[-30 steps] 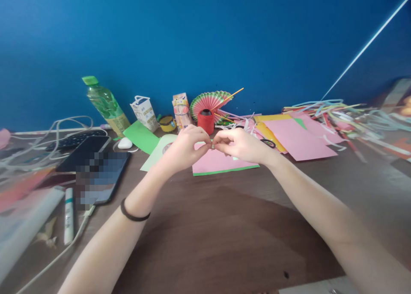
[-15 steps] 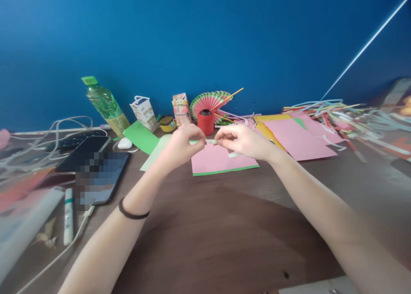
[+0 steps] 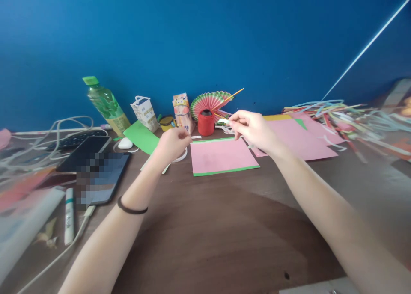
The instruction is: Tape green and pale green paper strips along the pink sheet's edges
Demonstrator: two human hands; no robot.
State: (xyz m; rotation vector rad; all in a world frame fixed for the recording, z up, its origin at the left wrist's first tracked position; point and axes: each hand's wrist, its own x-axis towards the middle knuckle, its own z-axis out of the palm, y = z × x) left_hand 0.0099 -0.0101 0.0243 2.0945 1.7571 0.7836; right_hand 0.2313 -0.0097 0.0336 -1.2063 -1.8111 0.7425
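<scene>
A pink sheet of paper (image 3: 224,156) lies flat before me, with green strips along its near and far edges. To its left is my left hand (image 3: 172,146), fingers curled together; what they hold, if anything, is hidden. Just past those fingertips shows a small white strip (image 3: 196,137), and beside the hand a white ring (image 3: 181,156) is partly covered. My right hand (image 3: 248,128) is raised over the sheet's far right corner, thumb and fingers pinched. A small white piece (image 3: 222,121) shows by its fingertips; whether it is held I cannot tell.
Along the blue wall stand a green bottle (image 3: 107,105), a carton (image 3: 145,113), a red spool-like object (image 3: 206,123) and a paper fan (image 3: 208,103). Phones (image 3: 107,178), a marker (image 3: 69,217) and cables lie left. Pink sheets (image 3: 302,140) and many paper strips (image 3: 340,110) lie right.
My hands have moved apart, the left one leftward and the right one up and to the right. The pale strip between them is gone from there, and the pink sheet shows more fully.
</scene>
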